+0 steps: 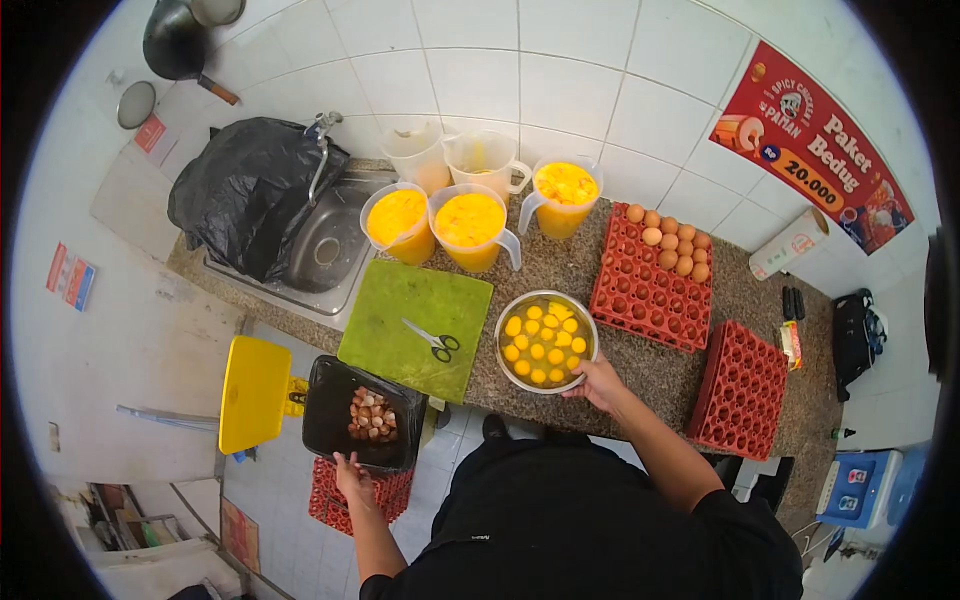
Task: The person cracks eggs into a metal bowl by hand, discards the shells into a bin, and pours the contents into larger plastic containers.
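Observation:
A round metal bowl holds raw eggs with many whole yolks and stands near the counter's front edge. My right hand grips its lower right rim, with the thumb over the edge. My left hand is low at the near side of a waste bin lined with a black bag; its fingers are apart and I see nothing in them. Whether it touches the bin's rim is unclear. Broken eggshells lie inside the bin. Brown eggs sit in the far rows of a red egg tray stack.
Scissors lie on a green cutting board. Behind it stand pitchers of beaten egg and a cloudy plastic pitcher. A black plastic bag partly covers the sink. More red egg trays rest at right.

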Tool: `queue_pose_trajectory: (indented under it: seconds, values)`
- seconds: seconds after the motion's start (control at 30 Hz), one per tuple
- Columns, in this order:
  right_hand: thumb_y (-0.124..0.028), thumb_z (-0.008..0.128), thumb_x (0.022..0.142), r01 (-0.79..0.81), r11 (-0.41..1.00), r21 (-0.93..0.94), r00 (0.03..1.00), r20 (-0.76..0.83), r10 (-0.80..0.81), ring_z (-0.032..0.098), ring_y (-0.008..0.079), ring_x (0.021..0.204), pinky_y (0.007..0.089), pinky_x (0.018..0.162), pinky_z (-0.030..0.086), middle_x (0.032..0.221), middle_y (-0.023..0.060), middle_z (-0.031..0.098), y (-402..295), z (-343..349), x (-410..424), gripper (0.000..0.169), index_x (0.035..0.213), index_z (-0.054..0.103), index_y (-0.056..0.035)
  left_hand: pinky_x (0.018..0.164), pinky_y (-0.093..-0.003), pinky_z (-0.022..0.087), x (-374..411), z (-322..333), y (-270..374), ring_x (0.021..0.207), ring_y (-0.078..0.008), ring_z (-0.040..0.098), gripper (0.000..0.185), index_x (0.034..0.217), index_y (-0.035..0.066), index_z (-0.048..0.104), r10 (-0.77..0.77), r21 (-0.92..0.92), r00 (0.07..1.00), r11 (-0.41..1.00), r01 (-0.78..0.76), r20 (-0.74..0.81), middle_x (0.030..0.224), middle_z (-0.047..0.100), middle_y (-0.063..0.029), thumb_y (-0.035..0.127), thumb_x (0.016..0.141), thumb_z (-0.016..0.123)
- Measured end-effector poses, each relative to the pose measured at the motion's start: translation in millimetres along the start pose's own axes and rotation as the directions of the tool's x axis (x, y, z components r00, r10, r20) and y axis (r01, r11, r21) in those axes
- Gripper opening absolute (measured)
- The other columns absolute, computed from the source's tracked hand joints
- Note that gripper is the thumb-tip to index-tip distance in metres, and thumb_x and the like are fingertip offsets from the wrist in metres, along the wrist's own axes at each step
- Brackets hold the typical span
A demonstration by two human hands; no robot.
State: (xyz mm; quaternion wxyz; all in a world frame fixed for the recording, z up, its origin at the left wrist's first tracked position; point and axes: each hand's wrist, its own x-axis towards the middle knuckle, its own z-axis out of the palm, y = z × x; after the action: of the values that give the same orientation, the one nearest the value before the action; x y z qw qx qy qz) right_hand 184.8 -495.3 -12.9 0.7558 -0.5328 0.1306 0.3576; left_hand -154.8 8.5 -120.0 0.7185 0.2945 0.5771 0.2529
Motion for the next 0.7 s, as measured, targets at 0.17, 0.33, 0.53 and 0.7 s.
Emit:
queue_pose_trajectory:
  seconds: [0.17,0.33,0.53,0.7]
  values:
    - [-0.004,0.053,0.090,0.012,0.998,-0.055,0.999,-0.039,-0.014,0.074,0.0264,0.063,0.0341,0.049,0.064,0.100,0.0201,0.070,-78.2,29.2,-32.8,0.072,0.156,0.024,-0.0138,0.054,-0.0190,0.046,-19.2,27.5,-41.5,0.064,-0.0052,0.054,0.069,0.156,0.009,0.044,-0.067,0.055,0.995,0.996,0.063,0.079,0.148,0.059,-0.0197,0.050,0.104,0.065]
    - [-0.001,0.051,0.093,0.140,0.989,-0.042,0.980,-0.135,-0.144,0.068,0.0171,0.051,0.0253,0.037,0.056,0.086,0.0134,0.069,-170.8,77.8,-55.5,0.059,0.149,0.032,-0.0037,0.051,-0.0188,0.045,-20.5,53.5,-47.6,0.061,-0.0067,0.056,0.052,0.142,0.010,0.056,-0.061,0.035,0.985,0.998,0.056,0.161,0.130,0.071,-0.0164,0.044,0.104,0.067]
    - [0.002,0.050,0.094,0.276,0.961,-0.015,0.946,-0.176,-0.274,0.067,0.0187,0.052,0.0264,0.039,0.057,0.097,0.0169,0.067,-245.7,82.1,-4.7,0.048,0.140,0.037,-0.0011,0.049,-0.0177,0.043,-3.3,54.0,-42.2,0.059,-0.0061,0.055,0.040,0.128,0.010,0.062,-0.047,0.045,0.985,0.998,0.040,0.167,0.115,0.077,-0.0137,0.042,0.104,0.068]
    - [0.004,0.047,0.095,0.468,0.883,0.030,0.875,-0.156,-0.458,0.071,0.0246,0.056,0.0270,0.044,0.063,0.089,0.0229,0.069,-284.7,119.8,34.9,0.038,0.132,0.040,0.0118,0.047,-0.0174,0.041,0.0,45.4,-34.6,0.057,-0.0060,0.055,0.040,0.128,0.010,0.062,-0.041,0.044,0.992,0.998,0.036,0.119,0.116,0.077,-0.0138,0.042,0.104,0.068]
